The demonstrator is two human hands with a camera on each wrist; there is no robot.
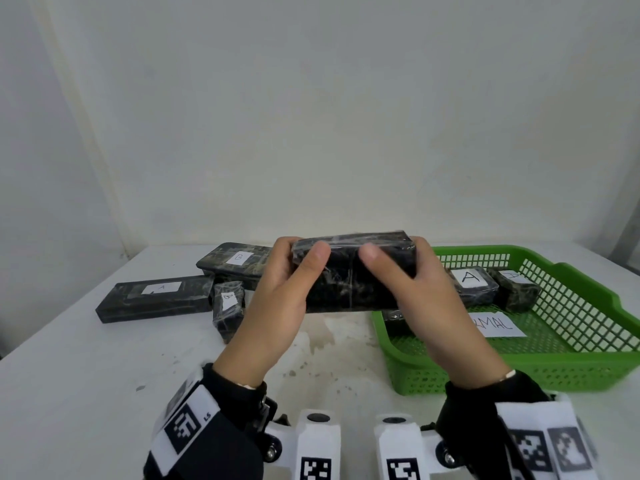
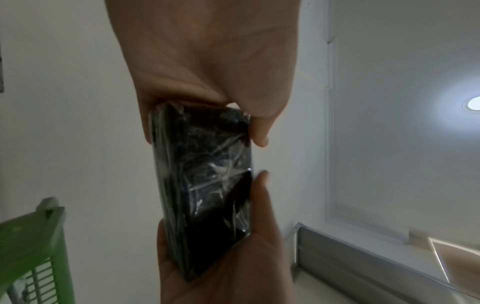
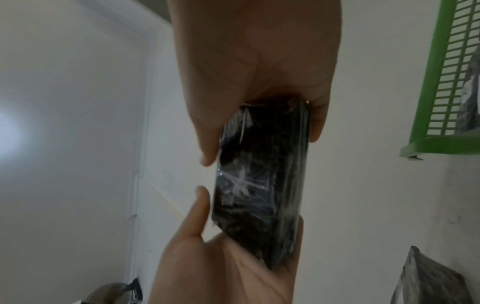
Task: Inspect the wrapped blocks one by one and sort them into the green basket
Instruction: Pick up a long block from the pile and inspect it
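While both hands, left hand (image 1: 277,299) and right hand (image 1: 429,296), grip it, the black wrapped block (image 1: 353,271) shows crinkled film.

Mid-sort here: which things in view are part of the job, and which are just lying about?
Part of the job:
- held block, gripped by left hand and right hand
- green basket, with its A-labelled blocks
- three labelled blocks waiting on the table

Lying about:
- paper label in the basket
- metal object, too blurred to identify

Head view: looking forward and down over the table (image 1: 86,358). Wrist views: close, along each palm, facing opposite ends of the same block (image 2: 205,185).
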